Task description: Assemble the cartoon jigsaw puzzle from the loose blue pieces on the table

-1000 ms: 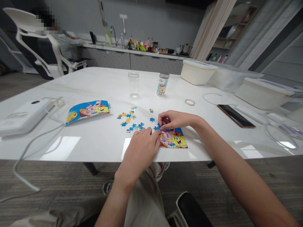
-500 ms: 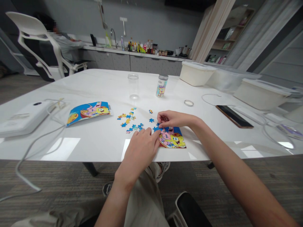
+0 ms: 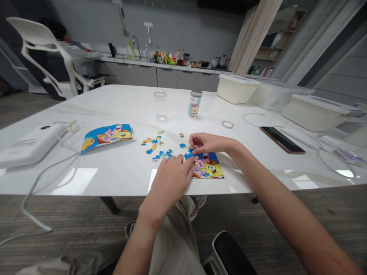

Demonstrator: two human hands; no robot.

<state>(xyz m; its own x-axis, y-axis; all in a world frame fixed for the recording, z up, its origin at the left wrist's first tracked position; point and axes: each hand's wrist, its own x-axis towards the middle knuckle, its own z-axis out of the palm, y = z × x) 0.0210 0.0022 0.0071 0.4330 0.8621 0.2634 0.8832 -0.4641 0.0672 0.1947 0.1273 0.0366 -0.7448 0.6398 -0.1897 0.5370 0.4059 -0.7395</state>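
A partly assembled jigsaw puzzle (image 3: pixel 210 168) with yellow and pink cartoon figures on blue lies near the table's front edge. My left hand (image 3: pixel 173 173) rests at its left side, fingers stretched out and the index fingertip touching the blue part. Over the top left corner, my right hand (image 3: pixel 206 143) has its fingers curled and its thumb and index pressed on a blue puzzle piece, mostly hidden beneath them. Just left of this hand is a loose blue piece (image 3: pixel 182 145), with a mixed-colour piece (image 3: pixel 181 135) behind it. Several more loose pieces (image 3: pixel 155 146) are scattered farther left.
A curved picture sheet (image 3: pixel 107 137) lies left of the pieces. Behind stand a clear jar (image 3: pixel 160 107) and a printed canister (image 3: pixel 195 105), with a ring-shaped lid (image 3: pixel 227 124) nearby. A phone (image 3: pixel 282 140), cables and storage boxes (image 3: pixel 237 89) are right; a white device (image 3: pixel 31 143) is left.
Both hands stay at the puzzle in almost the same pose. The whole view has shifted very slightly; no piece has visibly moved on the table.
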